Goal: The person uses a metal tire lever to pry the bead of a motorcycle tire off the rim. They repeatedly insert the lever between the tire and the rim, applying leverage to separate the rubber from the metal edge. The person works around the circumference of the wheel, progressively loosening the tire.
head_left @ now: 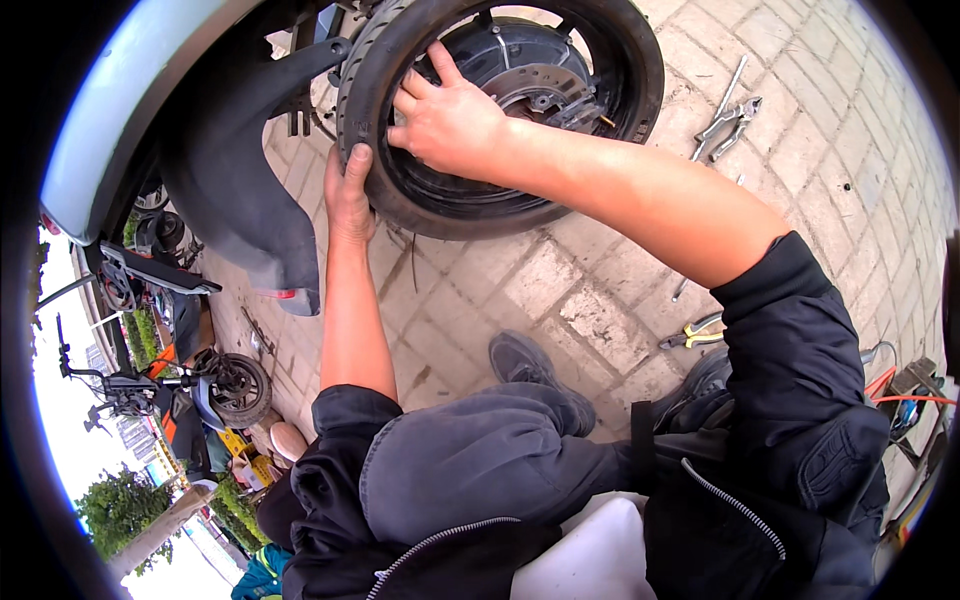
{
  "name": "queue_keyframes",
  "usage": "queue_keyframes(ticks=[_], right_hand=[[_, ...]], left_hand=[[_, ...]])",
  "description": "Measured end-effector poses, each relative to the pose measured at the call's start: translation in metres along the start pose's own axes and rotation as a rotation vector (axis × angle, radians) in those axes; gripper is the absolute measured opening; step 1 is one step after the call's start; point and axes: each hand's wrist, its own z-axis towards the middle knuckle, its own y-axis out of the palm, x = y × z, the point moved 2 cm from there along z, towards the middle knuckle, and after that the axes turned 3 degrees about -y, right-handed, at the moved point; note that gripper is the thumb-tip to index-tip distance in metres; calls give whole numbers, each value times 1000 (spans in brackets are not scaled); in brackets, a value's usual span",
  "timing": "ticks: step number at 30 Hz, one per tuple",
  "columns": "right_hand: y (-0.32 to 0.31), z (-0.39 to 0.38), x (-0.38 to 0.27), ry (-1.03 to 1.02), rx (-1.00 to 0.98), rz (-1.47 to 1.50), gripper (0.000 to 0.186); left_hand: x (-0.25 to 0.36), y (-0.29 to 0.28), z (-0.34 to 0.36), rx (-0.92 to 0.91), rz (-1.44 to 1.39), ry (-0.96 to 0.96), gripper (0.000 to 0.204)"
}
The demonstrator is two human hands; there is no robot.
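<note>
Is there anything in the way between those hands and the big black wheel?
Nothing visible. The left hand touches the tyre, and the right hand is at the wheel's rim. The silver pliers lie off to the right on the paving.

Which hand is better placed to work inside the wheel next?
Right hand, probably: its fingers reach inside the wheel, nearer the hub, while the left hand is against the outer edge.
</note>
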Motion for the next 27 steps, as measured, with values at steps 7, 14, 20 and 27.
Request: queue_keyframes(ticks=[7, 14, 20, 27], right_hand=[[1, 2, -2, 57, 25, -42, 26], [2, 3, 1, 59, 7, -77, 30], [-1, -3, 7, -13, 34, -125, 36], [4, -48, -20, 20, -116, -161, 52]], left_hand=[[1, -10, 1, -82, 72, 57, 76], [-1, -11, 12, -136, 31, 34, 72], [-6, -13, 15, -115, 0, 37, 69], [-1, -4, 12, -76, -1, 45, 67]])
